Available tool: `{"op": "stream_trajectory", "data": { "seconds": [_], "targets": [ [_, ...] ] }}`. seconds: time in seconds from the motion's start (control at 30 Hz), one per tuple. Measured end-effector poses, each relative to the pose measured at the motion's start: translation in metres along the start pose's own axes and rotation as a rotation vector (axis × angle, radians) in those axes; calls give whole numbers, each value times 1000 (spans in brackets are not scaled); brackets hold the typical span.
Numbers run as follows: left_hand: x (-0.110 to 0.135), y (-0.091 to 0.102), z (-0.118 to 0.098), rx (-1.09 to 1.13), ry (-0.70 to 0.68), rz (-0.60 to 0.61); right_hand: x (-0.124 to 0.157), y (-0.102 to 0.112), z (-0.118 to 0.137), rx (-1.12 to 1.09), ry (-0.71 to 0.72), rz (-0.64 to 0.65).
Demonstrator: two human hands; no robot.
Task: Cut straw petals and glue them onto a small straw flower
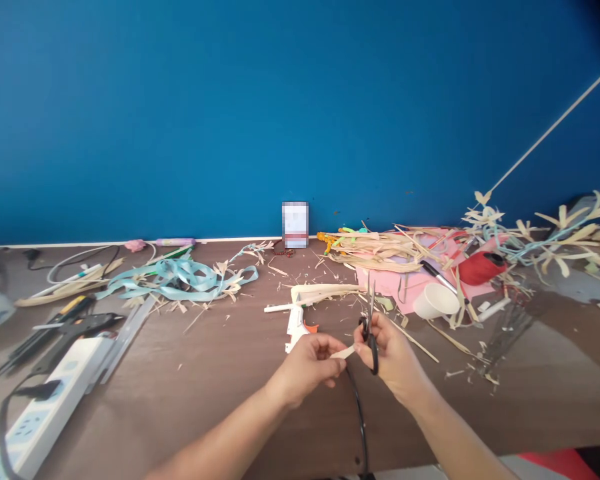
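My left hand [311,363] pinches one end of a small pale strip [343,352] of dried leaf. My right hand [391,353] grips black-handled scissors [370,319], blades pointing up and away, and its fingers touch the strip's other end. Both hands hover over the brown table [205,387], just in front of a white glue gun [297,325] with an orange trigger. The glue gun's black cord [360,420] runs down between my forearms.
A white paper cup [435,301] lies on its side by a pink sheet [400,280] heaped with dried strips. Light blue ribbon [180,277] is tangled at left. A white power strip [45,407] and black tools sit at far left. Leaf scraps are scattered about.
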State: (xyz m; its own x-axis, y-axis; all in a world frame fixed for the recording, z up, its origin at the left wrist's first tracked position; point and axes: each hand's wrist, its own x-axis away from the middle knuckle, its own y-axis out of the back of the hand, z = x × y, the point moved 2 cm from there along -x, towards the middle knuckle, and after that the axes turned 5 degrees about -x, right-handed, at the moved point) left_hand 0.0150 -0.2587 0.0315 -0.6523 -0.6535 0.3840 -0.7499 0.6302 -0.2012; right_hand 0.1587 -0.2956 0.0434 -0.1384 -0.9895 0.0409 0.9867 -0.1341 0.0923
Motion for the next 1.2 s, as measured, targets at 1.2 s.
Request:
{"op": "stream_trajectory", "data": {
  "seconds": [1.2],
  "targets": [
    [3, -21, 7, 405, -241, -297, 8, -24, -18, -726, -58, -335]
  ]
}}
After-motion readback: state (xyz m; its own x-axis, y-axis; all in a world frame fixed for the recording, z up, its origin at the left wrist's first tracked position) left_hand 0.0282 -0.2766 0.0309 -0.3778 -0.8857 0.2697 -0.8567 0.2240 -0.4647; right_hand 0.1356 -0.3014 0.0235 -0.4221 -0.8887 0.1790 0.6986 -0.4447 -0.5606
